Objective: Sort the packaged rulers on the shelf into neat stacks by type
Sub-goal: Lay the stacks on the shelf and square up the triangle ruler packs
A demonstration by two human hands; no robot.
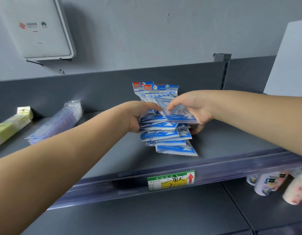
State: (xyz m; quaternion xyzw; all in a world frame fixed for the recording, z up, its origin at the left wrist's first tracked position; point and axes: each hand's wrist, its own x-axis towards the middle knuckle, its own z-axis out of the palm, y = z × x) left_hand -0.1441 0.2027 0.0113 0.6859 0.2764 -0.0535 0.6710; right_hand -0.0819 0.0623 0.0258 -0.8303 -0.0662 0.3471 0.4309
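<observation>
A fanned, uneven pile of blue-and-white geometric ruler packs (165, 133) lies in the middle of the grey shelf (113, 158), red-labelled tops pointing to the back. My left hand (138, 116) grips the pile's left side, thumb on top. My right hand (189, 107) holds the upper packs from the right, thumb on top and fingers underneath. A bundle of clear-wrapped long rulers (57, 122) lies diagonally on the shelf's left part, apart from both hands.
A yellow-green long box (11, 126) lies at the far left of the shelf. A price tag (170, 180) sits on the shelf's front rail. Patterned rolls (282, 185) lie on the lower shelf at right. A white wall box (36, 28) hangs at upper left.
</observation>
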